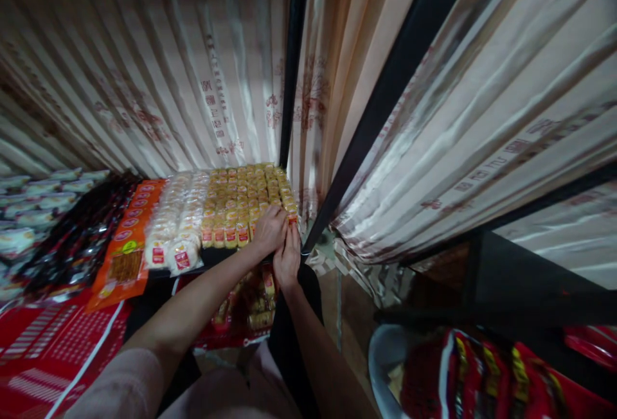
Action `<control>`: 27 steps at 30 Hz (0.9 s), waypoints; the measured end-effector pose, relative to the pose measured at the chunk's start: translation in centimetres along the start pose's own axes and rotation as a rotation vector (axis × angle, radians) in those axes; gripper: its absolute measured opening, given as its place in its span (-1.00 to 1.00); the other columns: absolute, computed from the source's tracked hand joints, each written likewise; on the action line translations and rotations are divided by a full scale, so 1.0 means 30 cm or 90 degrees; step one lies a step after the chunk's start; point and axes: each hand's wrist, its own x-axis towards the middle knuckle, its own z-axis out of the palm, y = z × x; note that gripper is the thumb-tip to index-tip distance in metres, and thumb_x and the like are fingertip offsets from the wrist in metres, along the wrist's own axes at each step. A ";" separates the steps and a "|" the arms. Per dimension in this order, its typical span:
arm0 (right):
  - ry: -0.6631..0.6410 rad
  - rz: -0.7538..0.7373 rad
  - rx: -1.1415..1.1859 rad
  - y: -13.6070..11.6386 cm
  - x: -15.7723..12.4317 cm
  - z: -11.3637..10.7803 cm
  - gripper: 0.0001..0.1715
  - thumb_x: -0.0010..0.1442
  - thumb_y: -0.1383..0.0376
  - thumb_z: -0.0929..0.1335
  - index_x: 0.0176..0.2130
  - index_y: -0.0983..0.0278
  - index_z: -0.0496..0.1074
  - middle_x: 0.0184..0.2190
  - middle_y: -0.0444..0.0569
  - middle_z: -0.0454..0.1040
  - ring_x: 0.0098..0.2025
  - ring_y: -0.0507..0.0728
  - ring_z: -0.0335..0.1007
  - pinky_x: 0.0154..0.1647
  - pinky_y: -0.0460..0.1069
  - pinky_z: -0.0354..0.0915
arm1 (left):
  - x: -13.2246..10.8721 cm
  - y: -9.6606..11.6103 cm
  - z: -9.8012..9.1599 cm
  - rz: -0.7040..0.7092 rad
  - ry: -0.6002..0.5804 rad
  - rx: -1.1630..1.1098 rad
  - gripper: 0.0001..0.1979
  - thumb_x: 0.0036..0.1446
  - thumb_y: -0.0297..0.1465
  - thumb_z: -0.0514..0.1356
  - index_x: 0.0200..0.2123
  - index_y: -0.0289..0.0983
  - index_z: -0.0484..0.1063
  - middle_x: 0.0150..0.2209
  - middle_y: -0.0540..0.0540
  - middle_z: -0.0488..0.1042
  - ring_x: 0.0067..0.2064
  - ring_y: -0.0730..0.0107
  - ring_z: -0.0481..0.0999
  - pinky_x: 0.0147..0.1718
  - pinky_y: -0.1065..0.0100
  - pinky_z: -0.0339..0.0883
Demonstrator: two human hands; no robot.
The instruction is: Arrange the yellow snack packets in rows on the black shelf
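Rows of small yellow wrapped snack packets [241, 197] stand on a dark shelf, red labels on their front faces. At the right front corner of these rows, my left hand [271, 229] has its fingers bent over the packets. My right hand [288, 257] lies against it, fingers close together and pointing away from me. An orange-red bit of a snack packet [292, 219] shows at the fingertips; most of it is hidden by the hands. To the left are clear-wrapped white packets [180, 213] with red labels.
An orange snack bag [128, 239], dark shiny packets [84, 232] and white packets [43, 204] lie further left. A red bag [245, 310] of snacks sits below my forearms. Black posts [366, 123] and pale curtains [226, 65] stand behind; a tub [385, 367] with red packages is right.
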 end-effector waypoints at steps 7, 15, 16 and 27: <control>0.015 -0.054 0.067 -0.068 -0.155 -0.016 -0.48 0.19 0.32 0.07 0.07 0.37 0.28 0.02 0.21 0.33 0.12 0.20 0.21 0.13 0.21 0.16 | -0.240 0.010 -0.053 -0.070 -0.044 -0.171 -0.71 0.12 -0.55 -0.04 -0.20 -0.25 0.43 -0.20 -0.11 0.39 -0.14 0.39 0.39 -0.11 0.36 0.32; -0.213 0.149 0.101 -0.085 -0.343 0.107 -0.71 0.08 0.42 0.14 -0.34 0.26 0.40 -0.34 -0.03 0.47 -0.23 0.10 0.37 -0.13 0.00 0.30 | -0.576 -0.113 -0.007 -0.241 -0.098 -0.172 -0.71 0.15 -0.52 -0.04 -0.14 -0.26 0.41 -0.17 -0.13 0.41 -0.13 0.38 0.42 -0.08 0.36 0.32; -0.260 0.181 0.070 -0.077 -0.360 0.129 -0.71 0.05 0.45 0.16 -0.37 0.26 0.41 -0.36 -0.03 0.47 -0.24 0.10 0.38 -0.13 0.00 0.29 | -0.608 -0.131 0.003 -0.270 -0.137 -0.163 -0.70 0.14 -0.53 -0.04 -0.13 -0.26 0.41 -0.17 -0.14 0.42 -0.12 0.36 0.43 -0.07 0.34 0.31; -0.431 0.364 -0.096 0.026 -0.393 0.296 -0.74 0.04 0.40 0.35 -0.19 0.38 0.44 -0.28 0.08 0.51 -0.28 0.13 0.45 -0.35 -0.06 0.32 | -0.689 -0.225 0.154 -0.569 -0.337 -0.220 -0.73 0.06 -0.58 0.02 -0.24 -0.30 0.47 -0.20 -0.24 0.53 -0.15 0.27 0.51 -0.20 0.34 0.32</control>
